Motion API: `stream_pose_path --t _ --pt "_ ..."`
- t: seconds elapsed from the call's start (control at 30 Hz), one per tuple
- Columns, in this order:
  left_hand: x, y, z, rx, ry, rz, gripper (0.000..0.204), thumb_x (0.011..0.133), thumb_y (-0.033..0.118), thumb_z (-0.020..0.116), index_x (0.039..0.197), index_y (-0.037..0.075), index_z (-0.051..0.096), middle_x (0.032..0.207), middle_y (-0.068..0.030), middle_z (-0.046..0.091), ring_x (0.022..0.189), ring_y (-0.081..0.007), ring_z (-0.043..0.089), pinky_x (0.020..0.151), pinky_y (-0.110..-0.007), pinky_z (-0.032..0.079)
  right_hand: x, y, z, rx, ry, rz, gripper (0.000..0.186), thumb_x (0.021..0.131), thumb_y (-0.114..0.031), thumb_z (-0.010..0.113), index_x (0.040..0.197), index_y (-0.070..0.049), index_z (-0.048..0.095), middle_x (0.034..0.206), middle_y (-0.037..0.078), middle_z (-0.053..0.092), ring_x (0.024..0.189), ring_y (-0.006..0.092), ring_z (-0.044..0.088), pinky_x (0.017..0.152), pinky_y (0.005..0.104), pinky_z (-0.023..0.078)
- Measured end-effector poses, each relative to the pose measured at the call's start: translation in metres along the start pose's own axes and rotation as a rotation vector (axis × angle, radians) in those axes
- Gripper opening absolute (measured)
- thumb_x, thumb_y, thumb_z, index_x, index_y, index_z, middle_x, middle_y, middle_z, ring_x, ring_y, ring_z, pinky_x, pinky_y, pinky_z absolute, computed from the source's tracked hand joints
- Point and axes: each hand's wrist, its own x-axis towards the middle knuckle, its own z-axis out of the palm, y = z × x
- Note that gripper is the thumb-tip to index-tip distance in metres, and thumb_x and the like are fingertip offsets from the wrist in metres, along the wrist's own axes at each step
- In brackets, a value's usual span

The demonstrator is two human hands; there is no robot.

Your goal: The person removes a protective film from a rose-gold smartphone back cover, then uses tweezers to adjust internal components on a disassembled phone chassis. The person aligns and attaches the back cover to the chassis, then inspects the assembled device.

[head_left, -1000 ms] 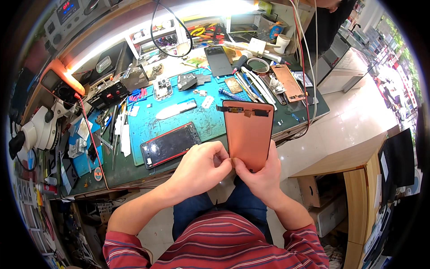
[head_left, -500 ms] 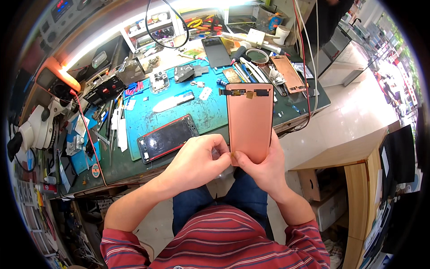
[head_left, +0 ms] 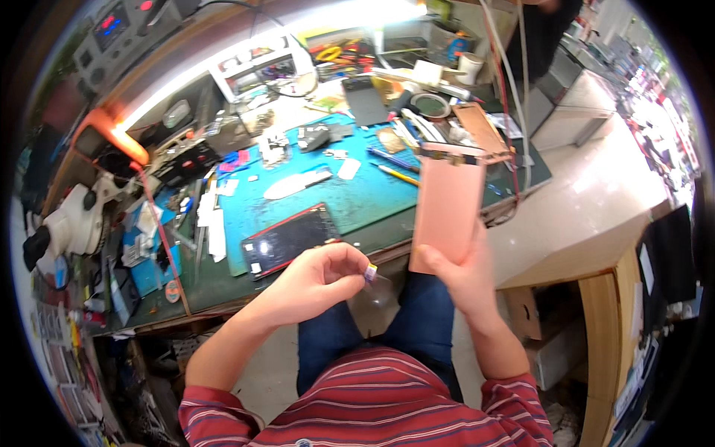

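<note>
Upright in my right hand (head_left: 468, 274) is a phone screen panel (head_left: 448, 201), its copper-coloured back facing me and a dark strip with a flex connector across its top end. My thumb presses on the panel's lower part; the other fingers are behind it. To its left, my left hand (head_left: 322, 281) pinches a small yellow-and-purple tab (head_left: 371, 273) between thumb and fingertips. What looks like clear film hangs beside the tab, blurred. Beyond my left hand, a dark phone with a red frame (head_left: 290, 240) lies on the edge of the blue mat (head_left: 365, 216).
On the mat are a white-handled flat tool (head_left: 298, 182), small phone parts and a yellow pencil-like tool (head_left: 398, 176). Another copper-backed panel (head_left: 480, 130) lies at the back right. An orange multimeter (head_left: 112, 138) and a white microscope-like device (head_left: 71, 227) stand at the left.
My hands have drawn apart: the right moved rightward with the panel, and the left came away from its lower corner with the small tab. The view has shifted slightly.
</note>
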Motion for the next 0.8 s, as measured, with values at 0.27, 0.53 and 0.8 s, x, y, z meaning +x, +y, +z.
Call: stream_pose_path --t 0.27,0.53,0.8 --pt "-0.121 -0.071 -0.038 -0.855 0.177 0.145 0.056 0.086 -0.004 0.063 0.138 0.000 0.044 0.115 -0.0060 0.062 0.114 -0.0246 0.062 0.099 -0.046 0.051 -0.020 0.015 -0.029 0.076 0.118 0.094 0.059 0.081 -0.004 0.070 0.134 0.002 0.046 0.121 0.010 0.056 0.110 0.0174 0.056 0.094 0.0306 0.046" --pt "-0.220 -0.069 -0.115 -0.695 0.997 0.603 0.054 0.092 0.006 0.064 0.140 0.001 0.042 0.120 -0.0059 0.061 0.107 -0.0182 0.062 0.087 -0.032 0.055 -0.037 0.016 -0.025 0.175 0.113 0.173 0.060 0.084 -0.001 0.069 0.138 0.002 0.042 0.124 0.009 0.056 0.112 0.0164 0.056 0.096 0.0296 0.047" --pt "-0.204 -0.080 -0.291 -0.022 1.517 0.415 0.055 0.086 0.043 0.075 0.116 -0.001 0.059 0.113 -0.0085 0.064 0.100 -0.0153 0.056 0.092 -0.028 0.043 -0.047 -0.001 -0.024 0.067 0.134 0.154 0.058 0.081 -0.004 0.072 0.132 0.003 0.046 0.119 0.011 0.059 0.107 0.0180 0.059 0.093 0.0310 0.048"
